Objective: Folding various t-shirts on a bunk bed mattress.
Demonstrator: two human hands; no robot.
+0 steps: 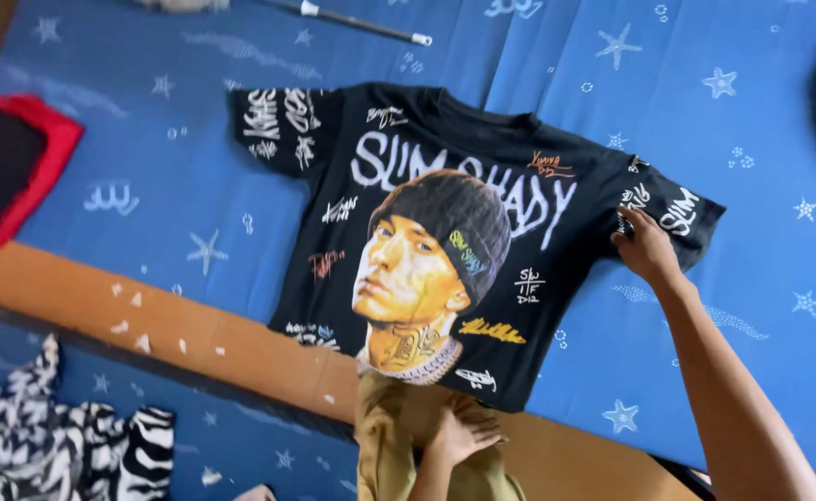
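Head view — black printed T-shirt, spread flat, hands touching

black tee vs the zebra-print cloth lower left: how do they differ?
The black tee lies spread flat on the blue sheet, while the zebra-print cloth is bunched up. The tee is black with a printed picture and scrawls; the cloth is striped black and white. The right hand touches the tee's sleeve; no hand touches the cloth. Both are fabric.
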